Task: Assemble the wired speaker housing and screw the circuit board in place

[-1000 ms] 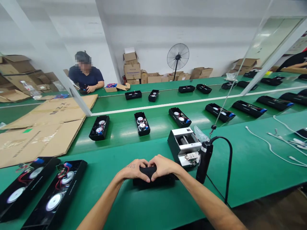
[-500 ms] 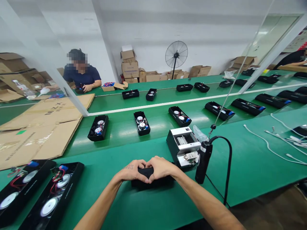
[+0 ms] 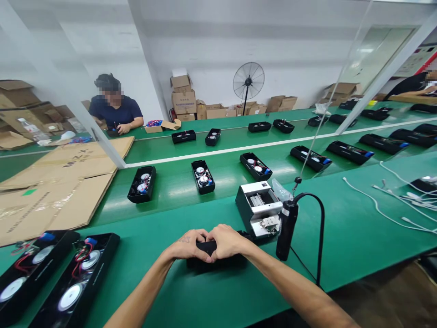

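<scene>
Worktop [image 3: 358,237] green, same layout vs 1 s ago; open speaker shells [image 3: 73,278] at L edge unmoved; hanging driver [image 3: 286,230] idle, R of hands; black speaker [image 3: 218,262] flat at near edge, unchanged; L hand [image 3: 187,245] and R hand [image 3: 226,241] still clenched over its top, fingers touching; pressing continues, no release.

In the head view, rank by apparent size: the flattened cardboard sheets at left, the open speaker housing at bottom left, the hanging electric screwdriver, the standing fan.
1. flattened cardboard sheets
2. open speaker housing, though its nearness to the camera enlarges it
3. hanging electric screwdriver
4. standing fan, which looks about the same; it stands far off, so that order is unsure
</scene>
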Demonstrator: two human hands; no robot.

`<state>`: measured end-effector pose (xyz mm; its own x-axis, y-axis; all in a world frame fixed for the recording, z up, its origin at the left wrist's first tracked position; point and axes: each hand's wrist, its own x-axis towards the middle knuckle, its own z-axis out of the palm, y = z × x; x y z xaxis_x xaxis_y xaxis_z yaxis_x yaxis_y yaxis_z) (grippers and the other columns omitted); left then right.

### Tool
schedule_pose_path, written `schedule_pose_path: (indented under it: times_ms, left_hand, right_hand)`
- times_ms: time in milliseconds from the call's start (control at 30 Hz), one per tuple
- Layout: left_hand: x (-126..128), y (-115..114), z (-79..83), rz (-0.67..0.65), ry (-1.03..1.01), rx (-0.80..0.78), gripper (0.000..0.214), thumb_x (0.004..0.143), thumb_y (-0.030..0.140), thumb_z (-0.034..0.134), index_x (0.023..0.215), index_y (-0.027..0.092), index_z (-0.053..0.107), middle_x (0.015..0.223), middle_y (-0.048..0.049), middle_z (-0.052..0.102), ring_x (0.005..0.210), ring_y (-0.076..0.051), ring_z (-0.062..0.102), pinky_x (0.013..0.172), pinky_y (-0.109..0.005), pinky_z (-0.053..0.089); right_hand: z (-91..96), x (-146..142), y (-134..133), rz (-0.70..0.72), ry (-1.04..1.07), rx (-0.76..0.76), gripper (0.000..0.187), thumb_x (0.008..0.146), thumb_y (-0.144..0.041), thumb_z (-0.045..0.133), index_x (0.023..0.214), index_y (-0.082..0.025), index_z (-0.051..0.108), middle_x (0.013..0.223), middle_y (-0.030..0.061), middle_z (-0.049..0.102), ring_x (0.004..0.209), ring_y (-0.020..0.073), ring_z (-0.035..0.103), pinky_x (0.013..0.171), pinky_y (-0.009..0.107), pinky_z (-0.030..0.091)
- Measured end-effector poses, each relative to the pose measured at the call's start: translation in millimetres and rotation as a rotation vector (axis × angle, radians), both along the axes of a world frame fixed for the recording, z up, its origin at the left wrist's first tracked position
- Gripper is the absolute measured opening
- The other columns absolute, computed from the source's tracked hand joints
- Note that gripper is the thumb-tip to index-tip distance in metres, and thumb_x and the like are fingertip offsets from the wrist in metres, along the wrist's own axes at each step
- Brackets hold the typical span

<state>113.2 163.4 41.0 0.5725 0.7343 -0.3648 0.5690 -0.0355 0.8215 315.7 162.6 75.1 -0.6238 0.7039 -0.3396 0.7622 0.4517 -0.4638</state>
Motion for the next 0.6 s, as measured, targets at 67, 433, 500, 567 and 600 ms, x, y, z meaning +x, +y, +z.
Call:
schedule_pose_path:
  times_ms: [67, 433, 500, 567, 600]
  left_hand:
    - [0, 0, -0.3, 0.000, 0.004, 0.005, 0.055, 0.050, 0.064, 0.091, 0.059, 0.020, 0.059, 0.109, 0.0027, 0.071, 0.095, -0.019, 0.060, 0.081, -0.028, 0.044]
    - [-1, 1, -2.0, -0.013, -0.014, -0.002, 0.054, 0.052, 0.067, 0.090, 0.060, 0.020, 0.064, 0.112, 0.0034, 0.071, 0.096, -0.019, 0.060, 0.084, -0.028, 0.046]
    - [-1, 2, -2.4, -0.022, -0.018, -0.013, 0.057, 0.051, 0.069, 0.090, 0.059, 0.020, 0.064, 0.110, 0.0030, 0.071, 0.095, -0.019, 0.060, 0.081, -0.028, 0.046]
    - [-1, 3, -2.8, -0.025, -0.020, -0.020, 0.058, 0.050, 0.071, 0.090, 0.058, 0.019, 0.064, 0.109, 0.0023, 0.070, 0.095, -0.020, 0.060, 0.079, -0.028, 0.045]
    - [-1, 3, -2.8, -0.026, -0.021, -0.022, 0.058, 0.050, 0.071, 0.089, 0.059, 0.019, 0.065, 0.109, 0.0022, 0.070, 0.095, -0.020, 0.060, 0.079, -0.028, 0.045]
  right_hand:
    - [-0.1, 0, 0, 0.017, 0.001, 0.014, 0.042, 0.072, -0.039, 0.088, 0.111, -0.025, 0.084, 0.096, 0.0083, 0.084, 0.093, 0.0323, 0.078, 0.069, 0.030, 0.047]
    - [-0.4, -3, 6, 0.008, -0.011, -0.029, 0.039, 0.072, -0.034, 0.089, 0.110, -0.028, 0.085, 0.092, 0.0039, 0.083, 0.091, 0.0286, 0.077, 0.066, 0.028, 0.044]
    - [-1.0, -6, 11, 0.000, -0.020, -0.068, 0.034, 0.070, -0.034, 0.091, 0.103, -0.027, 0.086, 0.087, 0.0003, 0.081, 0.083, 0.0241, 0.076, 0.059, 0.026, 0.041]
    - [-1.6, -8, 14, -0.004, -0.026, -0.096, 0.031, 0.069, -0.034, 0.092, 0.099, -0.026, 0.086, 0.083, -0.0015, 0.080, 0.077, 0.0214, 0.074, 0.055, 0.025, 0.038]
    - [-1.7, -8, 15, -0.004, -0.026, -0.100, 0.031, 0.069, -0.034, 0.092, 0.098, -0.026, 0.086, 0.083, -0.0018, 0.080, 0.076, 0.0209, 0.073, 0.054, 0.025, 0.038]
